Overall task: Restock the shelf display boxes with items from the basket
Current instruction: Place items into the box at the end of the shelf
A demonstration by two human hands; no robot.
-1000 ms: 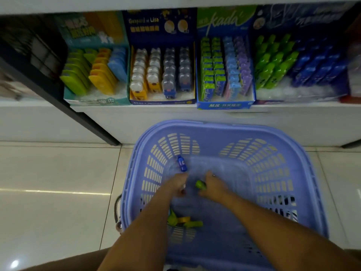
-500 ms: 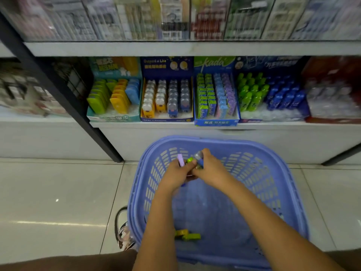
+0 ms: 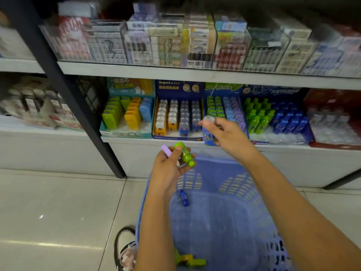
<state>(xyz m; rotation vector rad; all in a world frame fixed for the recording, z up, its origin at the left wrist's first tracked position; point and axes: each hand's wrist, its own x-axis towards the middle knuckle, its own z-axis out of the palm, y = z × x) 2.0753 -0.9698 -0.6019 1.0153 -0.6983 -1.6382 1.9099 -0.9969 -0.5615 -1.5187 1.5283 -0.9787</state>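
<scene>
My left hand grips a green bottle-shaped item and a small purple item above the far rim of the blue basket. My right hand holds a blue item with a clear cap, raised in front of the dark blue display box on the low shelf. A blue item and yellow and green pieces lie in the basket. Beside the dark blue box stand a teal box, a green-topped box and a box of green and blue bottles.
A black shelf upright slants down to the floor at left. An upper shelf carries clear-packed goods. A shoe shows beside the basket on the tiled floor. A red box stands at far right.
Both hands have risen out of the basket with items. The hands were together over the rim; now the right hand has moved up toward the shelf boxes and the view has tilted upward.
</scene>
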